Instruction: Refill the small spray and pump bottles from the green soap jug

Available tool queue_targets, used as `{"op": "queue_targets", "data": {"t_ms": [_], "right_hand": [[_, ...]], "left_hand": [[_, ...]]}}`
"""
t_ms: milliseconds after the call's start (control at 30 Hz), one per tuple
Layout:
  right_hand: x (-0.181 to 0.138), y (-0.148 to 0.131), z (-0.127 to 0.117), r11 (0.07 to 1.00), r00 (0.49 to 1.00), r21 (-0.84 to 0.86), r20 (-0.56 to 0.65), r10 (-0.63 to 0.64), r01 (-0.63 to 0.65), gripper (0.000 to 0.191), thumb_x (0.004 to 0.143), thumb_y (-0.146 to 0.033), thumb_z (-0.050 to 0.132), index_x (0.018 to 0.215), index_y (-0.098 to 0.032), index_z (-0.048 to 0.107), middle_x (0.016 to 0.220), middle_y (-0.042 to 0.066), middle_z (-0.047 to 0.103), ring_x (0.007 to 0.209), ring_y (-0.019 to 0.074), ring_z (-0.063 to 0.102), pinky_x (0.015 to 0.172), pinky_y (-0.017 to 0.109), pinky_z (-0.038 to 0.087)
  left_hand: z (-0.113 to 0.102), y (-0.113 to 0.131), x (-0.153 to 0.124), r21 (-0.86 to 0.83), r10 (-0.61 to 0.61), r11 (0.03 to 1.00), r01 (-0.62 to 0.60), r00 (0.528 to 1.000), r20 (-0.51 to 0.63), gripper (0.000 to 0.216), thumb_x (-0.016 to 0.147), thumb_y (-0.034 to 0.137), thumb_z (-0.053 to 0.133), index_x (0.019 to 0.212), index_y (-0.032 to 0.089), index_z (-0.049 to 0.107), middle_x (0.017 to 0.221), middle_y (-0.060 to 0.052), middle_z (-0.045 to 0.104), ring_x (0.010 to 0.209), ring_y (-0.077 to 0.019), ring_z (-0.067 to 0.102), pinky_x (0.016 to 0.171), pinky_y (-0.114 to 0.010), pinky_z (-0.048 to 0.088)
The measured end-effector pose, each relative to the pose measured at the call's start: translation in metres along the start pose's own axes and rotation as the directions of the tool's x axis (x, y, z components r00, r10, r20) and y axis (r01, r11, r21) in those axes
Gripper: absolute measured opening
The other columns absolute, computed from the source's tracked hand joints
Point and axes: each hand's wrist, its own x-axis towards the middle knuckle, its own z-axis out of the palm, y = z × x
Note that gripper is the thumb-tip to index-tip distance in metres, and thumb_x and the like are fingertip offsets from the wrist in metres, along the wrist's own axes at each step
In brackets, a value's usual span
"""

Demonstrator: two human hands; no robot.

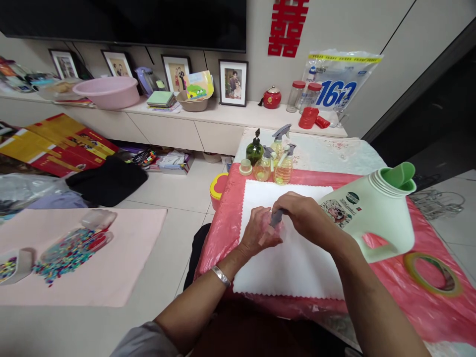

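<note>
Over the white scalloped-edge mat (297, 272), my left hand (256, 233) is wrapped round a small clear pinkish spray bottle (267, 219). My right hand (303, 213) closes from above on the bottle's grey spray head (275, 218). Much of the bottle is hidden by my fingers. Just beyond the mat stand several yellowish spray bottles (283, 171) with grey heads. A dark green pump bottle (255, 151) and a small pale-lidded jar (245, 167) are beside them.
A large pale green jug (390, 218) stands right of the mat, near a tape roll (432, 273) on the red table cover (219, 238). At left, a pink cloth (137, 248) bears scattered coloured beads (67, 258). A cabinet (159, 134) runs along the wall.
</note>
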Motion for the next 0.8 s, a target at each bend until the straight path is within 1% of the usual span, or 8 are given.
{"op": "queue_targets", "data": {"t_ms": [67, 133, 200, 300, 433, 600, 667, 800], "right_hand": [[0.003, 0.004, 0.001, 0.998, 0.999, 0.025, -0.016, -0.051, 0.052, 0.038, 0.082, 0.003, 0.037, 0.087, -0.020, 0.067, 0.091, 0.002, 0.069, 0.092, 0.0147, 0.059, 0.081, 0.028, 0.047], [0.002, 0.008, 0.004, 0.998, 0.997, 0.042, -0.056, -0.051, 0.054, 0.038, 0.085, 0.000, 0.040, 0.096, -0.021, 0.069, 0.102, 0.004, 0.069, 0.100, 0.0162, 0.060, 0.087, 0.032, 0.049], [-0.004, 0.012, 0.008, 0.995, 0.991, 0.102, -0.130, 0.027, -0.014, 0.042, 0.088, -0.005, 0.044, 0.119, -0.024, 0.065, 0.119, 0.005, 0.066, 0.109, 0.0172, 0.060, 0.094, 0.035, 0.051], [-0.019, 0.018, 0.022, 0.934, 0.956, 0.325, -0.192, 0.221, -0.150, 0.059, 0.089, -0.018, 0.057, 0.145, -0.030, 0.045, 0.130, 0.005, 0.060, 0.115, 0.0183, 0.060, 0.099, 0.039, 0.052], [-0.029, 0.015, 0.053, 0.860, 0.919, 0.455, -0.187, 0.348, -0.233, 0.080, 0.079, -0.022, 0.069, 0.151, -0.030, 0.037, 0.126, 0.006, 0.058, 0.119, 0.0208, 0.057, 0.106, 0.044, 0.048], [-0.021, 0.012, 0.081, 0.813, 0.836, 0.524, -0.305, 0.457, -0.253, 0.072, 0.080, -0.022, 0.065, 0.148, -0.025, 0.043, 0.117, 0.006, 0.063, 0.106, 0.0212, 0.063, 0.098, 0.042, 0.052], [-0.021, 0.016, 0.084, 0.781, 0.843, 0.593, -0.305, 0.442, -0.195, 0.071, 0.081, -0.021, 0.065, 0.148, -0.025, 0.042, 0.110, 0.004, 0.066, 0.101, 0.0198, 0.065, 0.098, 0.042, 0.052], [-0.024, 0.025, 0.080, 0.692, 0.910, 0.721, -0.266, 0.319, -0.032, 0.069, 0.085, -0.017, 0.065, 0.148, -0.032, 0.040, 0.111, 0.002, 0.067, 0.103, 0.0173, 0.065, 0.097, 0.038, 0.053]], "left_hand": [[-0.002, 0.001, 0.001, -0.014, 0.032, 0.999, -0.032, 0.998, 0.044, 0.076, 0.042, 0.039, 0.092, 0.109, 0.023, 0.061, 0.110, -0.008, 0.066, 0.108, -0.0346, 0.062, 0.096, -0.053, 0.055], [-0.004, 0.001, 0.001, -0.017, 0.044, 0.999, -0.043, 0.997, 0.063, 0.081, 0.044, 0.044, 0.093, 0.114, 0.023, 0.059, 0.115, -0.010, 0.063, 0.112, -0.0353, 0.060, 0.098, -0.054, 0.053], [-0.005, 0.001, 0.000, -0.011, 0.041, 0.999, -0.040, 0.997, 0.059, 0.082, 0.046, 0.045, 0.092, 0.117, 0.023, 0.057, 0.119, -0.011, 0.061, 0.115, -0.0352, 0.058, 0.100, -0.053, 0.052], [-0.005, 0.000, -0.002, -0.010, 0.078, 0.997, -0.078, 0.994, 0.070, 0.075, 0.051, 0.043, 0.092, 0.116, 0.023, 0.059, 0.117, -0.010, 0.061, 0.113, -0.0323, 0.057, 0.100, -0.050, 0.051], [-0.003, -0.002, -0.001, 0.033, 0.127, 0.991, -0.129, 0.991, 0.052, 0.065, 0.056, 0.044, 0.088, 0.112, 0.023, 0.061, 0.114, -0.009, 0.062, 0.112, -0.0316, 0.057, 0.098, -0.050, 0.052], [-0.001, 0.002, 0.001, 0.072, 0.184, 0.980, -0.186, 0.982, 0.028, 0.054, 0.059, 0.042, 0.084, 0.105, 0.024, 0.061, 0.109, -0.007, 0.065, 0.107, -0.0305, 0.060, 0.094, -0.049, 0.053], [-0.002, 0.005, 0.002, 0.061, 0.186, 0.981, -0.185, 0.983, -0.004, 0.057, 0.058, 0.039, 0.084, 0.108, 0.024, 0.061, 0.111, -0.008, 0.065, 0.108, -0.0318, 0.061, 0.095, -0.051, 0.053], [0.000, 0.004, -0.001, 0.013, 0.113, 0.994, -0.112, 0.993, -0.031, 0.079, 0.051, 0.035, 0.089, 0.122, 0.025, 0.055, 0.113, -0.009, 0.066, 0.109, -0.0347, 0.063, 0.095, -0.055, 0.055]]}}
